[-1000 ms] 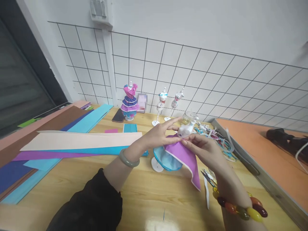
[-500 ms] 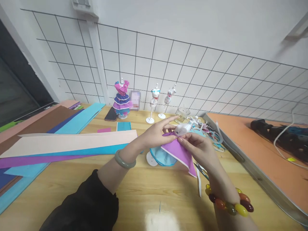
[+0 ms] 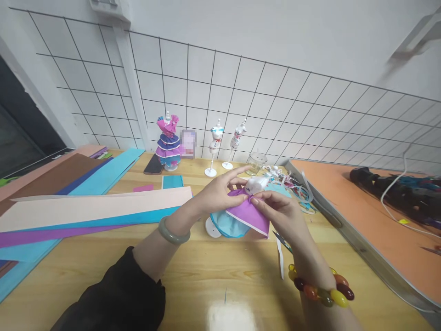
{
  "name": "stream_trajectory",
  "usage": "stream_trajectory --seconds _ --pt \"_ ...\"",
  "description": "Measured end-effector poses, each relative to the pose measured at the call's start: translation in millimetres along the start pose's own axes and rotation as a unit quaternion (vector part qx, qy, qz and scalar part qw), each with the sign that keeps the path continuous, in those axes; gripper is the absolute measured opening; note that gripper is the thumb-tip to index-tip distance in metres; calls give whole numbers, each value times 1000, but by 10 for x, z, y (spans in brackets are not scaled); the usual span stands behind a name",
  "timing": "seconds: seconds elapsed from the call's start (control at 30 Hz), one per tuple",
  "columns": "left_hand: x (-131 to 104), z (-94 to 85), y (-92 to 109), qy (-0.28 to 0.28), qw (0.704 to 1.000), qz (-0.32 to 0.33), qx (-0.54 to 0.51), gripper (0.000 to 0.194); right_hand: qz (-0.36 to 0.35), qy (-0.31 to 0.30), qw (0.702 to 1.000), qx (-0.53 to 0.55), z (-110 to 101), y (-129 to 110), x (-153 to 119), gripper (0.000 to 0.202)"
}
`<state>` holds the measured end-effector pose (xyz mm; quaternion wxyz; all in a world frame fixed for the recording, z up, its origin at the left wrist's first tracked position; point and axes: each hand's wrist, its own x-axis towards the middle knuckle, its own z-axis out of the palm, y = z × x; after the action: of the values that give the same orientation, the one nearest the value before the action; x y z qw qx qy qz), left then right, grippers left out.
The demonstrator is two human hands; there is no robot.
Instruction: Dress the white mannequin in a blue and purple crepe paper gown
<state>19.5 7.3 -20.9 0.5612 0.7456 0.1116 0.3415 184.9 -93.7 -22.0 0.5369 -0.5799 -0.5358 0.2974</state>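
Note:
A small white mannequin [image 3: 257, 185] lies tilted between my hands, its round white base [image 3: 212, 228] toward the lower left. Around its lower part is a light blue skirt [image 3: 229, 224], with purple paper [image 3: 250, 214] edged in white over it. My left hand [image 3: 222, 192] wraps the mannequin's waist, thumb pressing the purple paper. With thumb and index finger, my right hand [image 3: 277, 209] pinches the same paper at the waist. Scissors [image 3: 281, 241] lie partly hidden beneath my right hand, beside a white strip [image 3: 280, 259].
Long coloured paper strips [image 3: 103, 207] cover the left side. Behind stand a dressed mannequin [image 3: 168, 145], two bare-stand mannequins [image 3: 216, 140] and a glass jar [image 3: 257, 163]. A phone [image 3: 153, 164] lies back left; ribbon scraps [image 3: 299, 188] and an orange tray [image 3: 344, 207] are right.
The purple paper's loose right end has drawn in closer to the skirt, and my right hand has bunched it at the waist. The whole view has shifted slightly.

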Motion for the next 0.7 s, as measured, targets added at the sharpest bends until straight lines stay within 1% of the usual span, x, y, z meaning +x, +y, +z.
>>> stream_trajectory --seconds 0.13,0.27,0.37,0.47,0.57,0.63,0.7 --pt "-11 14 35 -8 1000 -7 -3 74 11 4 999 34 31 41 11 26" --pt "-12 8 54 -6 1000 -4 15 74 10 13 999 46 53 62 18 29" --pt "-6 1 44 5 999 -23 39 74 6 17 999 43 72 67 22 33" --pt "2 0 15 12 999 -33 33 74 -19 31 999 29 107 84 22 33" --pt "8 -3 -9 13 999 -24 18 72 -52 55 997 -5 156 129 17 30" --pt "9 -10 -11 12 999 -23 19 72 -80 73 993 -44 189 166 10 26" --pt "11 -18 -6 10 999 -23 26 72 -125 95 982 -102 215 199 3 21"
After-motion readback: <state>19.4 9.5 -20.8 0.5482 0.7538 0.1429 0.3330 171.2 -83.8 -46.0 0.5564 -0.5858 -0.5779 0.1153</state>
